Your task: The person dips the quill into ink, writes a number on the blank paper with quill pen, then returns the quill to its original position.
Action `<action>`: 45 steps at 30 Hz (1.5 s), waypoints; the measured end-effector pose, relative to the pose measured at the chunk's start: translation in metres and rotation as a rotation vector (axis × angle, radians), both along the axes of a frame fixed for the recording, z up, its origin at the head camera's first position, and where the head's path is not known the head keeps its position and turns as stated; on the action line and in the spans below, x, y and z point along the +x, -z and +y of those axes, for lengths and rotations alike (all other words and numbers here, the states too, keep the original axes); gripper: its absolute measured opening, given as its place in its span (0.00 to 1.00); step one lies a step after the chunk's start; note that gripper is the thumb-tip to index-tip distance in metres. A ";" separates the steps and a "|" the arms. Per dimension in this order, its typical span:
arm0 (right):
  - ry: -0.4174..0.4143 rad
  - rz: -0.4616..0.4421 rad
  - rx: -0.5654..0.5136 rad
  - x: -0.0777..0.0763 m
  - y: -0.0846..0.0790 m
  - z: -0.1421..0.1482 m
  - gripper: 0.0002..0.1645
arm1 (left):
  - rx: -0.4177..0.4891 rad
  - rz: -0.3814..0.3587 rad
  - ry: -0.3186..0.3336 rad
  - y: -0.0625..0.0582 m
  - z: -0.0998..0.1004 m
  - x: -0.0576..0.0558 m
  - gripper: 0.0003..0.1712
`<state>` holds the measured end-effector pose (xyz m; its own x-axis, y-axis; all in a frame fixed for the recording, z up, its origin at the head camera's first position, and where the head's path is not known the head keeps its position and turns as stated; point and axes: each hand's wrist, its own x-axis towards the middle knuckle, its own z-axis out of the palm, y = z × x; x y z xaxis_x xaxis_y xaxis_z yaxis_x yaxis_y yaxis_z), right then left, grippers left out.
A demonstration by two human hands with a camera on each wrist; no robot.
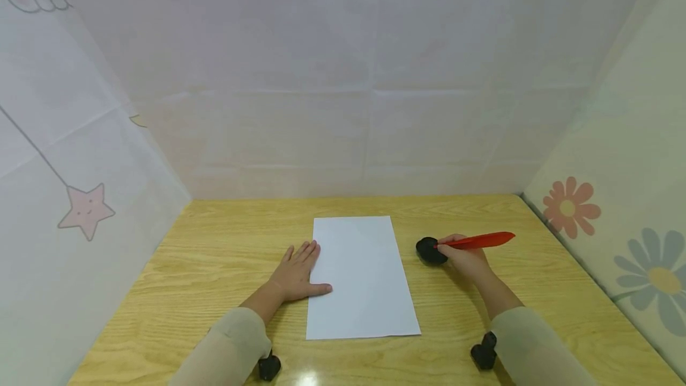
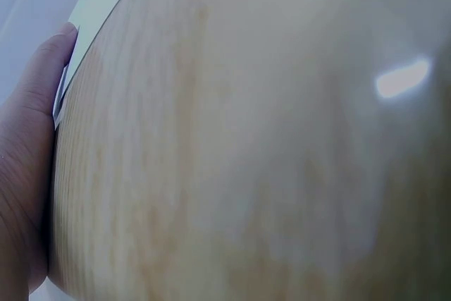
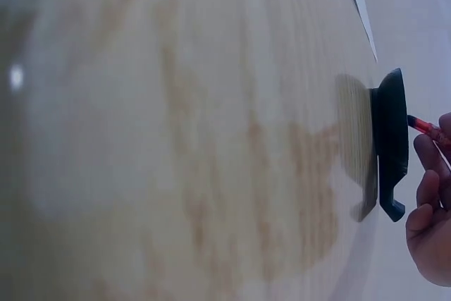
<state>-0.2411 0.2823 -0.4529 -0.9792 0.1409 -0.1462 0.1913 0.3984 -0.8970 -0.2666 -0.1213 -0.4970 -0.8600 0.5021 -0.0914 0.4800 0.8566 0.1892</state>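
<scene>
A white sheet of paper (image 1: 359, 279) lies on the wooden table, its long side running away from me. My left hand (image 1: 295, 276) rests with spread fingers along its left edge, thumb (image 1: 321, 289) and fingertips on the sheet. To the right of the paper, my right hand (image 1: 466, 262) pinches a red feather quill pen (image 1: 485, 240) near its lower end, the feather pointing right. A small black dish (image 1: 430, 250) stands just left of that hand. In the right wrist view the quill's dark tip (image 3: 414, 122) is close over the dish (image 3: 392, 139), which has a short curved handle.
The wooden table (image 1: 225, 243) meets a pale cloth backdrop (image 1: 300, 88) behind and on both sides. Black wrist-mounted devices hang by each sleeve, one on the left (image 1: 269, 367) and one on the right (image 1: 485, 353).
</scene>
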 end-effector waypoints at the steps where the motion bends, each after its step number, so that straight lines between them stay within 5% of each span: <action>1: -0.002 0.002 0.013 0.000 0.000 0.000 0.16 | -0.003 0.000 0.000 0.000 0.000 0.000 0.63; 7: -0.009 0.016 0.101 -0.002 0.001 -0.003 0.14 | -0.004 -0.002 -0.005 -0.003 0.000 0.000 0.63; 20: -0.018 -0.003 0.119 -0.007 0.003 -0.004 0.11 | 0.007 -0.012 -0.004 -0.002 -0.001 0.000 0.63; 29: 0.040 0.005 -0.004 -0.009 0.000 -0.004 0.13 | 0.002 -0.012 -0.002 -0.002 -0.002 0.000 0.63; 45: 0.069 0.101 0.016 -0.017 -0.015 -0.029 0.16 | -0.011 -0.010 -0.007 -0.002 0.001 0.001 0.64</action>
<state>-0.2584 0.2535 -0.4377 -0.9766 0.2104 -0.0442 0.1276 0.4018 -0.9068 -0.2657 -0.1201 -0.4952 -0.8624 0.4952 -0.1054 0.4724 0.8619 0.1841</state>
